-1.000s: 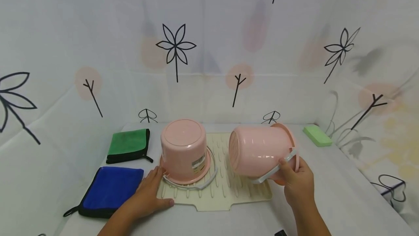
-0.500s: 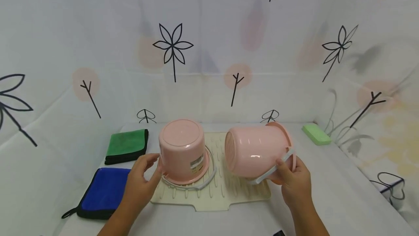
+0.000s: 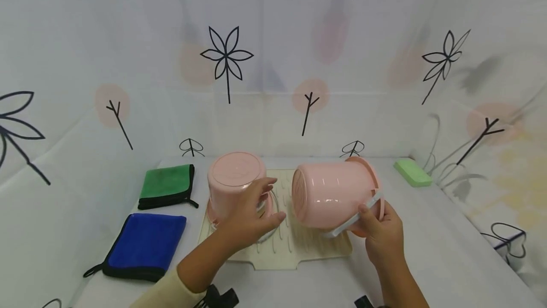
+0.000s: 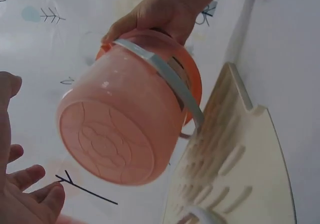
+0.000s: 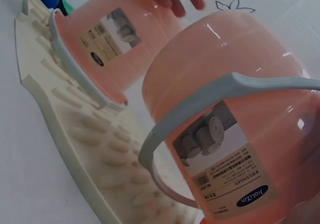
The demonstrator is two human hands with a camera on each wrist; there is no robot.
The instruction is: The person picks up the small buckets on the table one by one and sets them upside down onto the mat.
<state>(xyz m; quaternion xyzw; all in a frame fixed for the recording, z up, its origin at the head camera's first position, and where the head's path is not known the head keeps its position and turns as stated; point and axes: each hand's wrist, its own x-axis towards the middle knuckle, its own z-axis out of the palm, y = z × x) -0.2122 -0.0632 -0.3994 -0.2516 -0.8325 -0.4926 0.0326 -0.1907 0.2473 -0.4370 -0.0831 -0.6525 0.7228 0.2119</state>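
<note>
My right hand (image 3: 384,234) grips the rim of a pink bucket (image 3: 326,194), which is tilted on its side above the right part of a cream draining mat (image 3: 278,258). The bucket's grey handle (image 3: 356,216) hangs across its side by my thumb. On the left part of the mat a second pink bucket (image 3: 236,171) stands upside down. My left hand (image 3: 245,220) is in front of it with fingers spread and holding nothing, hiding part of its side. In the right wrist view, a printed label (image 5: 220,159) shows on the held bucket.
A folded green cloth (image 3: 166,184) and a folded blue cloth (image 3: 145,244), both black-edged, lie left of the mat. A light green sponge (image 3: 412,172) sits at the back right. Patterned white fabric (image 3: 273,123) rises behind the table.
My left hand has lifted from the mat's left edge and moved right, across the front of the upside-down bucket. My right hand keeps its grip on the other bucket, nearly still.
</note>
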